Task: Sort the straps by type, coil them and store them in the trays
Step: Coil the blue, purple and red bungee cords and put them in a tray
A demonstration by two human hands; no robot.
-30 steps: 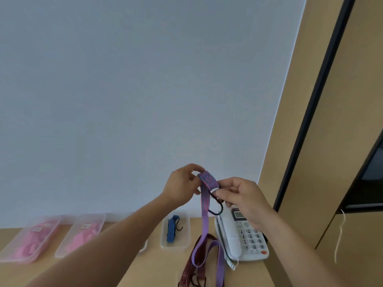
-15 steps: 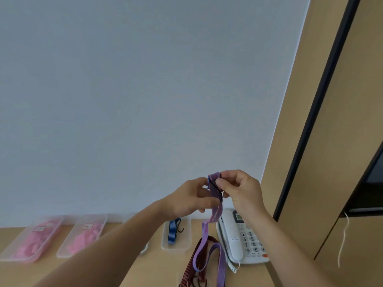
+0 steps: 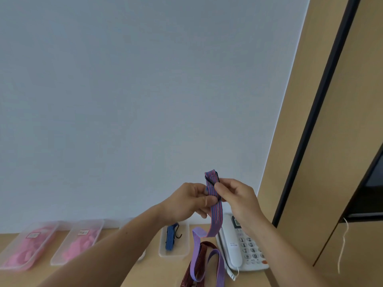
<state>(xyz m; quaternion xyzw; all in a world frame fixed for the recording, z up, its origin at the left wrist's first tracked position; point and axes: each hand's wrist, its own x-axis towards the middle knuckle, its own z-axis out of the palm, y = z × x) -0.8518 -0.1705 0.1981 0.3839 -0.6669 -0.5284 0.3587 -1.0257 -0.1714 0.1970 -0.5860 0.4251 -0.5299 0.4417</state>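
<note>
Head view shows your left hand and right hand both pinching the folded purple-and-red striped elastic strap above the tabletop's right edge, so loosening either pinch would likely let the springy coil unwind.

Single view, head-worn wide-angle. It sits above and behind the hands and faces forward at the wall, pitched only slightly down. The wall fills the top two thirds and the counter is a thin strip along the bottom edge. Both forearms enter from the bottom. Left hand and right hand sit lower centre, close to the lens, both pinching the strap up off the counter. Trays run bottom left to centre, farther off, the leftmost ones soft. Phone is bottom right, partly behind the right forearm. Cabinet takes the right edge, its verticals leaning inward. Near counter runs out of frame.
</note>
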